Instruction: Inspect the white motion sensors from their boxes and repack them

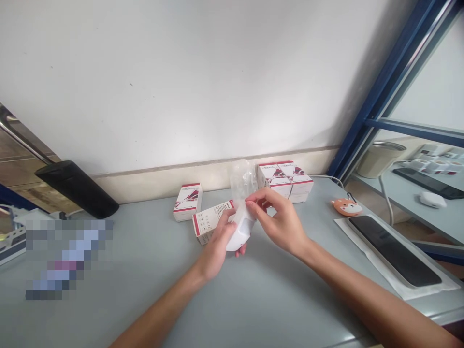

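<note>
Over the grey counter [145, 270], clamping the white device [238, 238] in left fingers [226, 215], seemingly to steady it while pinching the clear bag [242, 178] between right fingers [260, 195].

A small packing workspace, by its grey worktop [145, 299] and red-and-white product boxes [187, 200].

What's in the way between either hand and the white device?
Nothing visible. The left hand already holds the white device; the right hand pinches at its far end, by the clear plastic. Whether plastic sits under those fingertips, can't tell. The nearest box isn't between.
</note>
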The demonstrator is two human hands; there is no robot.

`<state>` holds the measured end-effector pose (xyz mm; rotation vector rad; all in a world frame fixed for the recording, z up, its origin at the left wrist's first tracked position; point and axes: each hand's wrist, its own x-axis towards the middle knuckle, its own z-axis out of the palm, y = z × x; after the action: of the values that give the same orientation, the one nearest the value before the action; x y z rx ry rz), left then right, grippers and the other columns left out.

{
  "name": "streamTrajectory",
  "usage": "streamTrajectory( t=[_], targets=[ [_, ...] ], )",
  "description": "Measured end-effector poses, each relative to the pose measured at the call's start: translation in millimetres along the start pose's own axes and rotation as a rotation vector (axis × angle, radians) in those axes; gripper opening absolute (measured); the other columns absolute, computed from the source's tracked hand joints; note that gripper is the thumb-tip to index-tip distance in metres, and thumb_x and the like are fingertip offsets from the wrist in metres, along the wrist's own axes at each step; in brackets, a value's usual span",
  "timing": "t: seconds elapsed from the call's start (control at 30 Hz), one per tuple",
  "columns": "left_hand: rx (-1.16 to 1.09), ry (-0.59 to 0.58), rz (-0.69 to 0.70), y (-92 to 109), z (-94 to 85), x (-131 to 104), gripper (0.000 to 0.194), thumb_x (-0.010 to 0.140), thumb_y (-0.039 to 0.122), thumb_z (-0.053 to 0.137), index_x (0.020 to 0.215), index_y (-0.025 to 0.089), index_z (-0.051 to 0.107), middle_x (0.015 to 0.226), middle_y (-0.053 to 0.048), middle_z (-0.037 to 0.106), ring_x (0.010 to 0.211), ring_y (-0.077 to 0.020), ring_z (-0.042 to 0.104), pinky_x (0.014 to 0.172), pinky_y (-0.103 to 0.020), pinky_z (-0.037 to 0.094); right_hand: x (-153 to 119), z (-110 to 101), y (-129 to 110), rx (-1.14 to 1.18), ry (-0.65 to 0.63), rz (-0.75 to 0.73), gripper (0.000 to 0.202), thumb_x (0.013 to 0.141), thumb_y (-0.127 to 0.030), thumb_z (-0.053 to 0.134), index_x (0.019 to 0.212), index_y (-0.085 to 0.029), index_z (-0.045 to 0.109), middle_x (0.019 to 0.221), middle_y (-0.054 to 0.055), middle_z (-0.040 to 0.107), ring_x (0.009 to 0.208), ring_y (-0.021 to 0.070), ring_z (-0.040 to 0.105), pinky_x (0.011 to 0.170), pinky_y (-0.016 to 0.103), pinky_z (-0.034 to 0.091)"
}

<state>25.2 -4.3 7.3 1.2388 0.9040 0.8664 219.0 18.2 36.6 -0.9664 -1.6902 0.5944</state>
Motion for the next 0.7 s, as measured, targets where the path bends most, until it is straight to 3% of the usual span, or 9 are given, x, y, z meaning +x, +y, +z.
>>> streamTrajectory(
  t=[0.17,0.27,0.4,0.5,0.7],
  targets=[
    [-0.116,0.067,0.008,5.7,8.2,-1.1,0.031,0.107,0.048,0.042,0.128,0.026,0.05,0.093,-0.002,0.065,0.068,-0.0183,0.062,0.065,-0.032,0.047,-7.6,5.8,-1.9,-0.087,-0.043,-0.125,0.013,0.104,-0.03,0.058,0.099,-0.027,0.07,0.092,0.003,0.068,0.08,0.0185,0.064,0.074,0.035,0.055],
    [-0.25,0.09,0.033,9.0,10.5,-0.3,0.032,0.106,0.05,0.044,0.119,0.024,0.057,0.099,-0.004,0.065,0.066,-0.0177,0.061,0.063,-0.034,0.048,-11.3,10.4,-1.7,-0.097,-0.056,-0.123,0.013,0.104,-0.028,0.058,0.099,-0.027,0.07,0.09,0.003,0.068,0.082,0.0189,0.065,0.074,0.034,0.054],
    [-0.35,0.095,0.043,7.4,10.1,1.7,0.044,0.105,0.058,0.047,0.111,0.018,0.064,0.106,-0.009,0.068,0.068,-0.0163,0.06,0.063,-0.033,0.05,-12.1,13.1,-4.2,-0.052,-0.103,-0.047,0.012,0.102,-0.029,0.06,0.095,-0.027,0.069,0.084,0.002,0.066,0.078,0.0183,0.065,0.071,0.034,0.052],
    [-0.334,0.125,0.088,5.1,9.6,2.8,0.038,0.104,0.056,0.054,0.113,0.019,0.062,0.111,-0.009,0.069,0.068,-0.0151,0.06,0.061,-0.031,0.049,-12.8,14.8,-5.7,-0.001,-0.13,0.014,0.012,0.104,-0.031,0.058,0.097,-0.026,0.067,0.086,0.001,0.067,0.078,0.0177,0.067,0.074,0.034,0.052],
    [-0.301,0.149,0.136,9.3,6.2,1.3,0.033,0.102,0.052,0.058,0.118,0.024,0.054,0.109,-0.007,0.07,0.067,-0.0171,0.065,0.062,-0.032,0.049,-15.1,22.9,-2.7,0.278,-0.039,0.303,0.028,0.101,-0.052,0.061,0.112,-0.027,0.054,0.098,0.001,0.065,0.084,0.0189,0.072,0.068,0.032,0.057]
  ],
)
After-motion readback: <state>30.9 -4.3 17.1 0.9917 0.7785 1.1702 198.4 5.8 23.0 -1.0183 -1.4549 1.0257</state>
